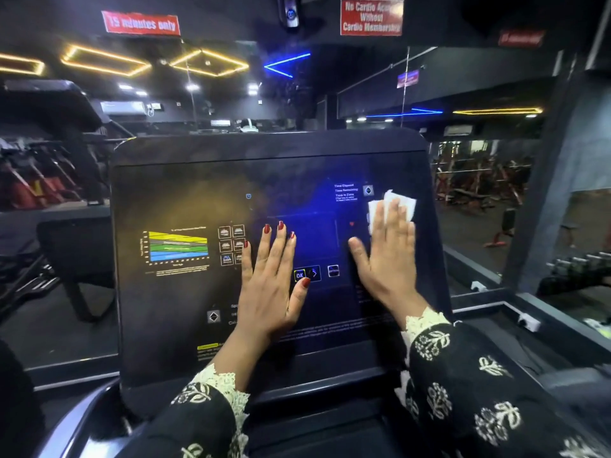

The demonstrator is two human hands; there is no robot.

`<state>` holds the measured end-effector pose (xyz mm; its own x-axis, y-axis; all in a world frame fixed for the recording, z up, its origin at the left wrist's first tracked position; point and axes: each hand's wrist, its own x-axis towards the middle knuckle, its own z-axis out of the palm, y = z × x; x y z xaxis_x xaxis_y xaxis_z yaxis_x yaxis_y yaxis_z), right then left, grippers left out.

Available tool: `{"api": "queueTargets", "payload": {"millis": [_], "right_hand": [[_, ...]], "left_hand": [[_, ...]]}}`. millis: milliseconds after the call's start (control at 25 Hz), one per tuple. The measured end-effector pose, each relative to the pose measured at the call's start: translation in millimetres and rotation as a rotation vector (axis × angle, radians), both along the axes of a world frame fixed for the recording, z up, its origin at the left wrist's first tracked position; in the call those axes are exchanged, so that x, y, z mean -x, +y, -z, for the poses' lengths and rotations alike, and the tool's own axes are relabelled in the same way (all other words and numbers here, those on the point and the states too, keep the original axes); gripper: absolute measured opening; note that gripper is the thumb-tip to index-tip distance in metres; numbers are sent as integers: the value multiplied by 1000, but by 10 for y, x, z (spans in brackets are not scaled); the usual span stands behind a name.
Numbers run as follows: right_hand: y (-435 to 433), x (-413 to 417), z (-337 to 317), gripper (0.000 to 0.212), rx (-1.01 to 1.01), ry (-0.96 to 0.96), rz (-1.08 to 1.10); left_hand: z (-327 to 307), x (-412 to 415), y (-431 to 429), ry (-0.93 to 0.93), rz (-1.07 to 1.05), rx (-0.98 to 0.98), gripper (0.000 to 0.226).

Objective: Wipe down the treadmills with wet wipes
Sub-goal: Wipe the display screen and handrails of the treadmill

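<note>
A person's right hand [386, 249] presses a white wet wipe [393, 206] flat against the right side of a treadmill console [185, 180], fingers straight over the wipe, while the left hand [267, 276] rests open-palmed mid-panel, holding nothing, near the OK button [299, 275].

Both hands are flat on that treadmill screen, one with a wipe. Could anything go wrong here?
1. The left hand rests flat on the console, with its thumb right beside the OK button; leaning there might trigger a setting.
2. The right hand only presses the wipe under straight fingers, so the wipe could slip free near the panel's right edge.
</note>
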<state>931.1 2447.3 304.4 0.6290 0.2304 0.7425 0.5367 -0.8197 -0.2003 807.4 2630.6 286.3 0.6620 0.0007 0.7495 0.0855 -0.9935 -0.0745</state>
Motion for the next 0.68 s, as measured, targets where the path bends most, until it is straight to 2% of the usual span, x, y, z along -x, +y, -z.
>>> {"api": "queueTargets", "payload": {"millis": [120, 160, 200, 320, 360, 440, 560, 600, 680], "right_hand": [[-75, 161, 201, 77, 349, -165, -199], [-190, 83, 200, 75, 397, -202, -209], [-311, -31, 177, 74, 370, -183, -181], [-617, -283, 139, 79, -6, 52, 40], [-632, -285, 154, 81, -61, 94, 82], [-563, -135, 240, 82, 39, 75, 12], [-622, 33, 491, 77, 337, -82, -157], [-696, -1, 531, 75, 335, -85, -143], [-794, -60, 578, 77, 115, 50, -20]], "left_hand": [[41, -45, -93, 9, 7, -19, 70], [50, -57, -115, 13, 8, -33, 70], [59, -69, -133, 16, 5, -49, 70], [99, -94, -197, 13, -5, -58, 70], [113, -99, -224, 10, -5, -44, 70], [133, -114, -280, 4, -5, -19, 71], [155, -138, -342, 1, -2, 10, 72], [162, -140, -357, 3, -2, 14, 72], [187, -135, -384, 9, -5, 13, 72]]}}
